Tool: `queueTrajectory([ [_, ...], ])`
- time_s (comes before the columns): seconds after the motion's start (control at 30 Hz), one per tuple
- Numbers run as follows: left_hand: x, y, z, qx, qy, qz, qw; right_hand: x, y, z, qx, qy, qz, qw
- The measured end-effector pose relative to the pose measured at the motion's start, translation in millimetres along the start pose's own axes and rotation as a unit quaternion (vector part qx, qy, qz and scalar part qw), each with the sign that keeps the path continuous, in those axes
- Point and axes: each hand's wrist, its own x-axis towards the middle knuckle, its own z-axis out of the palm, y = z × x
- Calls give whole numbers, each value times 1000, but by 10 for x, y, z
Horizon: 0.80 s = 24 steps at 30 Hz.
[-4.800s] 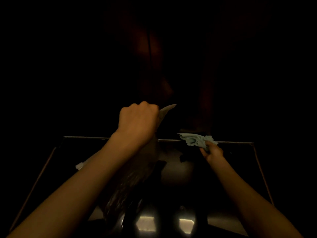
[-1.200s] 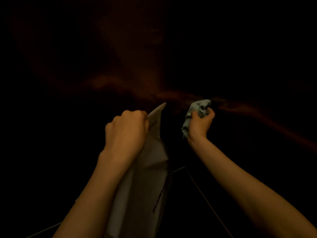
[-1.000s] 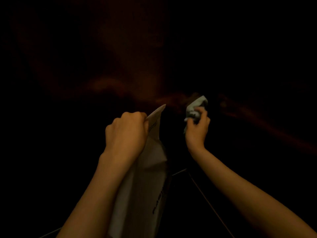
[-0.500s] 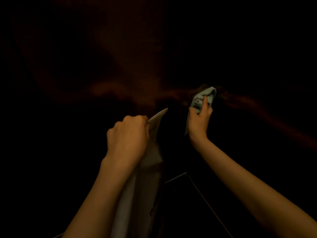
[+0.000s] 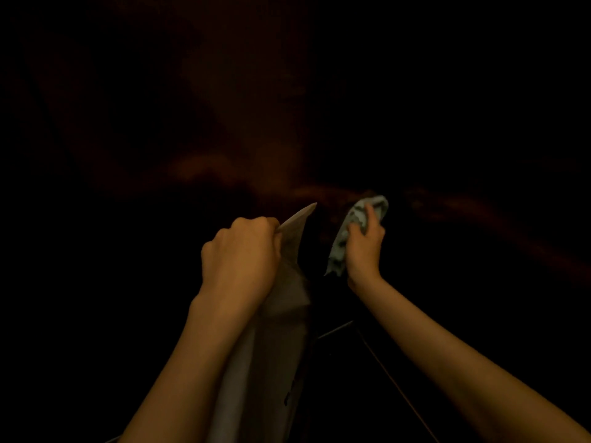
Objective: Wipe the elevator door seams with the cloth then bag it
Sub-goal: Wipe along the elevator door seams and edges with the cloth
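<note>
cloth (image 5: 358,231) in right hand (image 5: 364,247) | bag (image 5: 281,314) in left hand (image 5: 240,254) | background likely door

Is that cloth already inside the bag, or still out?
Out. The right hand grips the bunched cloth beside the bag, which the left hand holds.

Two hands (image 5: 241,251) (image 5: 364,247), one cloth (image 5: 358,215), one bag (image 5: 281,330)

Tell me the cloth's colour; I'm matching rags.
Pale blue-green crumpled cloth, seen in the dim head view.
</note>
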Motion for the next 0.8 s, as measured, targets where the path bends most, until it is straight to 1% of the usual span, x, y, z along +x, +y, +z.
queueTrajectory([
  [0.13,10,-23,0,-4,6,-2,1000,81,-421,-73,0,-18,-155,988],
  [0.2,18,-8,11,-7,6,-1,1000,86,-405,-89,-25,-34,-197,979],
  [0.27,23,9,7,-7,4,0,1000,58,-244,-99,-50,-45,-193,979],
  [0.37,35,32,-23,-4,-7,2,1000,8,-16,-114,-69,-41,-140,987],
  [0.43,61,54,-59,-6,-10,9,1000,17,-78,-114,-57,-35,-104,992],
  [0.5,107,92,-101,-15,-10,15,1000,92,-301,-109,-46,-27,-86,995],
  [0.63,147,179,-185,-36,-14,32,999,312,-829,-180,-37,-13,-120,992],
  [0.7,135,156,-248,-40,-15,42,998,345,-930,-240,-42,-11,-143,989],
  [0.8,120,64,-345,-49,-18,44,998,281,-874,-281,-63,-27,-152,986],
])
